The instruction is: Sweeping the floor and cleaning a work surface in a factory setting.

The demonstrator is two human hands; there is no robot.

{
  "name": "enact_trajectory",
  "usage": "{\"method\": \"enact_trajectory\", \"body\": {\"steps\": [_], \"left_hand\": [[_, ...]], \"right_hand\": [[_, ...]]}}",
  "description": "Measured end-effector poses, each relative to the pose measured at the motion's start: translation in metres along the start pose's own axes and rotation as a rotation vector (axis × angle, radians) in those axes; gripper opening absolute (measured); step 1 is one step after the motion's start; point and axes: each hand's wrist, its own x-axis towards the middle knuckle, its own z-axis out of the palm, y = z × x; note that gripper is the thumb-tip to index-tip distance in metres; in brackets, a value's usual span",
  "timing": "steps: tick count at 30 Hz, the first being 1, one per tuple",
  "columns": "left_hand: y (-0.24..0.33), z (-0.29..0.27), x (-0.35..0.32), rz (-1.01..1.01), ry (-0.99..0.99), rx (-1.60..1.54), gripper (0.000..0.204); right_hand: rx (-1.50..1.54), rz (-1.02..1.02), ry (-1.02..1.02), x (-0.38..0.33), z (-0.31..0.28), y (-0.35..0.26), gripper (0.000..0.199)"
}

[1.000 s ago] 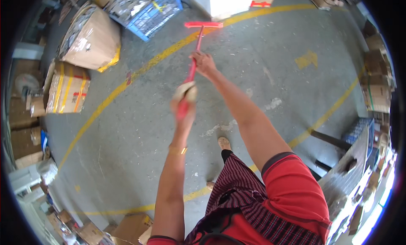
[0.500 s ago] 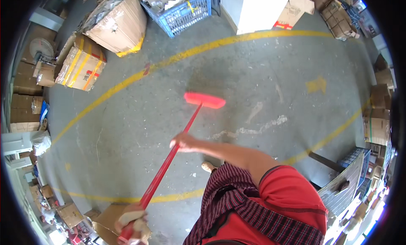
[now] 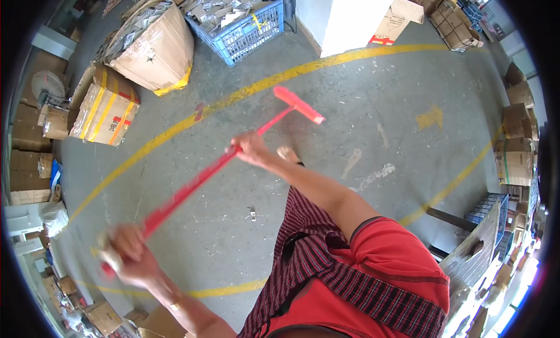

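A red push broom (image 3: 192, 188) slants across the floor from lower left to upper centre. My right hand (image 3: 251, 149) is wrapped round the middle of its handle. Near the handle's end, my left hand (image 3: 131, 255) grips it, smeared by motion; something pale shows at that hand, too blurred to name. The broom head (image 3: 297, 104), bright red and narrow, is tilted, and whether it touches the concrete cannot be made out. A small pale scrap (image 3: 252, 214) lies on the floor between my left hand and my striped apron (image 3: 315, 250).
Along the far left stand a taped carton (image 3: 105, 107), a large filled carton (image 3: 154, 49) and a blue crate (image 3: 248, 37) heaped with flat pieces. A white pillar (image 3: 350, 20) rises beside the crate. Yellow lines (image 3: 274, 81) cross the grey floor. A grey cart (image 3: 475, 250) is at right.
The broom head has swung up and to the right. My left hand has moved up and left with the handle end, and my right hand rose slightly. One foot has stepped forward.
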Motion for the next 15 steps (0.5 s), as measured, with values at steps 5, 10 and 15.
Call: {"method": "enact_trajectory", "body": {"steps": [5, 10, 15], "left_hand": [[-0.157, -0.015, 0.222, -0.099, -0.118, 0.041, 0.031], [-0.326, 0.016, 0.381, -0.149, -0.242, 0.02, 0.026], [-0.445, 0.045, 0.418, -0.288, 0.034, 0.05, 0.015]], "right_hand": [[-0.255, 0.106, 0.152, 0.173, 0.004, 0.17, 0.018], [-0.553, 0.258, 0.202, 0.319, 0.011, 0.353, 0.007], [-0.724, 0.629, -0.13, 0.387, 0.022, 0.478, 0.013]]}}
